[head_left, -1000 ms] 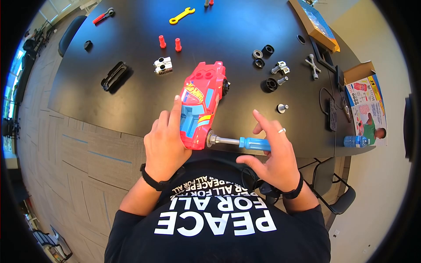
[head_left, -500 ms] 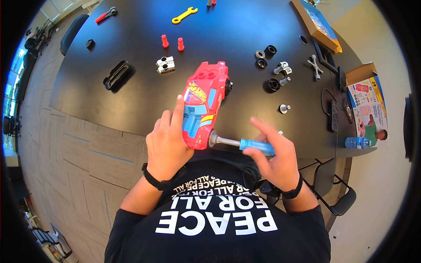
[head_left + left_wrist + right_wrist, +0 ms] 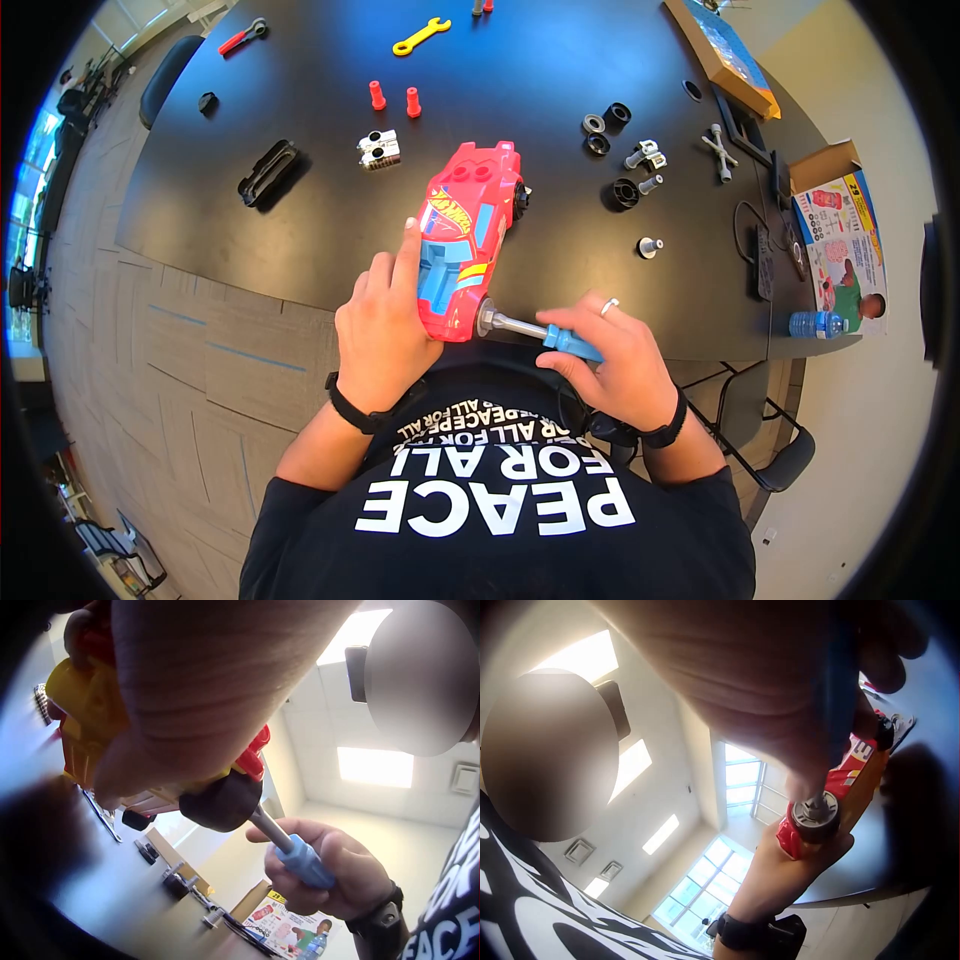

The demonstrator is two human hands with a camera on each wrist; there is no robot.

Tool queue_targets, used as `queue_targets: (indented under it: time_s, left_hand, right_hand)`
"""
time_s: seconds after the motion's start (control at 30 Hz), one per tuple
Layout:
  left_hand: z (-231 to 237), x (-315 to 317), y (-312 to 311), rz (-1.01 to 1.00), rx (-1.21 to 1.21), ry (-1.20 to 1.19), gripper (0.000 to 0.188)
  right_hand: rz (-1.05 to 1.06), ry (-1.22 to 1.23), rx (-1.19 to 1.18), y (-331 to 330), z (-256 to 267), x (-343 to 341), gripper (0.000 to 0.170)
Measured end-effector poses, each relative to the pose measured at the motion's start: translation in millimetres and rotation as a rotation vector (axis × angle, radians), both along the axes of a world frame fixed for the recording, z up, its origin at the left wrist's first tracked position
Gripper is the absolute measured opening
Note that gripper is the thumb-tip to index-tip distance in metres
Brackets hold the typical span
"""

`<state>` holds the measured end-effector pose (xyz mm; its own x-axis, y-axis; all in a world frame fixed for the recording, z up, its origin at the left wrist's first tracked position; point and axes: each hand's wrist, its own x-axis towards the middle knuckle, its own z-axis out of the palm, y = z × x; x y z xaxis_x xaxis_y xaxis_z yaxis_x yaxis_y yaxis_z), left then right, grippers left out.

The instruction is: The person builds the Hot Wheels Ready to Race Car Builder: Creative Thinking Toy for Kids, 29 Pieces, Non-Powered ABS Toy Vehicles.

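A red toy car point(image 3: 452, 255) with a blue cabin is held by my left hand point(image 3: 380, 318), its index finger lying along the car's side. My right hand point(image 3: 625, 365) grips the blue handle of a toy screwdriver point(image 3: 568, 342), thumb and fingers wrapped about it. The screwdriver's grey shaft meets the hub of a wheel point(image 3: 815, 819) at the car's near end. In the left wrist view the car's yellow underside point(image 3: 86, 694) shows past the left hand, and the black wheel's rim partly hides the shaft's tip.
On the dark table point(image 3: 330, 225) lie a yellow wrench point(image 3: 422, 37), two red bolts point(image 3: 413, 102), a silver engine piece point(image 3: 379, 150) and a black tray-like part point(image 3: 268, 172). Loose wheels point(image 3: 624, 194), a grey cross wrench point(image 3: 718, 153), a box point(image 3: 840, 230) and a water bottle point(image 3: 815, 324) are at the right.
My right hand's fingers, spread away from the screwdriver handle a second ago, have come in and curled round it. The handle has tilted slightly. My left hand keeps its hold on the car.
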<state>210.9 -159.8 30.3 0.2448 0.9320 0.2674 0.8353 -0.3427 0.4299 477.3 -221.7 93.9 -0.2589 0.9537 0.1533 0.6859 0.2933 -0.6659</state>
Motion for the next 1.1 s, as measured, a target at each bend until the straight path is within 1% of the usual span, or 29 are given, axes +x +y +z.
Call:
queue_targets:
  time_s: [0.07, 0.1, 0.17, 0.23, 0.27, 0.3, 0.37, 0.4, 0.43, 0.5, 0.53, 0.57, 0.6, 0.63, 0.67, 0.7, 0.73, 0.77, 0.83, 0.87, 0.9, 0.97, 1.0, 1.03, 1.1]
  left_hand:
    - [-0.1, -0.2, 1.3, -0.004, 0.006, 0.003, 0.102]
    - [-1.8, -2.6, 2.1, -0.005, 0.014, -0.028, 0.102]
    - [-6.7, -8.8, 4.5, -0.009, 0.027, -0.06, 0.101]
    - [-13.0, -17.2, 5.0, -0.041, -0.076, -0.349, 0.096]
    - [-13.5, -22.0, 5.0, -0.084, -0.152, -0.484, 0.089]
    - [-14.5, -22.6, 4.2, -0.091, -0.15, -0.484, 0.089]
    - [-21.1, -23.4, -0.6, -0.3, -0.205, -0.85, 0.091]
    - [-28.0, -27.1, -5.6, -0.35, -0.282, -0.949, 0.087]
    - [-33.8, -31.4, -13.3, -0.354, -0.468, -1.001, 0.08]
    - [-46.0, -40.7, -21.3, -0.485, -0.857, -1.164, 0.071]
    - [-45.3, -29.4, -24.5, -0.545, -0.844, -1.284, 0.071]
    - [-45.0, -17.9, -27.0, -0.607, -0.828, -1.404, 0.071]
    - [-48.2, -17.6, -21.5, -0.671, -0.916, -1.33, 0.085]
    - [-48.2, -17.3, -19.2, -0.676, -0.913, -1.327, 0.085]
    - [-46.2, -15.9, -15.8, -0.695, -0.804, -1.23, 0.092]
    - [-41.3, -12.6, -12.7, -0.711, -0.695, -1.133, 0.099]
    - [-37.7, -6.8, -10.2, -0.604, -0.574, -1.244, 0.112]
    - [-27.4, -12.0, 2.0, -0.616, -0.596, -1.144, 0.122]
    - [-21.8, -21.6, 4.9, -0.564, -0.659, -1.247, 0.132]
    - [-19.8, -26.6, 8.7, -0.578, -0.568, -1.208, 0.131]
    - [-9.5, -25.5, 11.5, -0.579, -0.568, -1.208, 0.131]
    - [15.8, -21.1, 13.6, -0.569, -0.113, -0.957, 0.124]
    - [17.7, -16.1, 10.4, -0.537, -0.064, -1.01, 0.105]
    - [16.0, -18.4, 9.5, -0.542, -0.062, -1.009, 0.105]
    - [9.9, -25.9, 9.6, -0.569, -0.073, -0.933, 0.087]
  right_hand:
    - [0.087, -0.055, -0.049, 0.5, -6.0, 7.3, 0.036]
    - [0.085, -0.056, -0.046, -0.3, -7.8, 9.7, 0.036]
    - [-0.056, 0.083, -0.149, -1.9, -12.9, 15.2, 0.032]
    - [-0.172, 0.432, -0.241, 2.1, -44.6, 31.7, 0.026]
    - [-0.236, 0.754, -0.333, 5.5, -58.6, 35.8, 0.033]
    - [-0.241, 0.755, -0.327, 9.5, -55.4, 34.7, 0.033]
    - [-0.326, 0.974, -0.452, 19.8, -47.2, 26.7, 0.045]
    - [-0.241, 1.102, -0.427, 25.1, -49.5, 23.0, 0.06]
    - [-0.238, 1.103, -0.423, 26.8, -57.3, 20.9, 0.06]
    - [0.001, 1.336, -0.432, 28.0, -72.8, 16.7, 0.07]
    - [0.013, 1.353, -0.452, 26.5, -72.9, 11.7, 0.075]
    - [-0.055, 1.371, -0.402, 20.4, -74.2, 2.0, 0.077]
    - [-0.071, 1.422, -0.395, 19.4, -69.9, -3.3, 0.077]
    - [-0.087, 1.473, -0.39, 18.3, -63.9, -6.1, 0.076]
    - [-0.085, 1.473, -0.384, 16.3, -61.6, -5.8, 0.076]
    - [-0.104, 1.442, -0.292, 14.2, -60.0, -4.3, 0.075]
    - [-0.123, 1.408, -0.201, 12.9, -57.7, -2.2, 0.074]
    - [-0.123, 1.408, -0.195, 13.4, -53.5, -0.1, 0.074]
    - [-0.164, 0.932, 0.218, 16.7, -36.7, 5.6, 0.072]
    - [-0.011, 0.557, 0.408, 29.3, -11.6, 17.3, 0.071]
    - [-0.078, 0.469, 0.407, 23.3, -3.7, 11.1, 0.067]
    - [0.106, 0.131, 0.521, 29.0, 13.0, 3.7, 0.065]
    - [0.105, 0.093, 0.513, 28.4, 13.0, -3.5, 0.066]
    - [0.103, 0.092, 0.516, 28.1, 10.6, -8.2, 0.066]
    - [0.102, 0.084, 0.475, 27.6, 0.2, -13.6, 0.065]
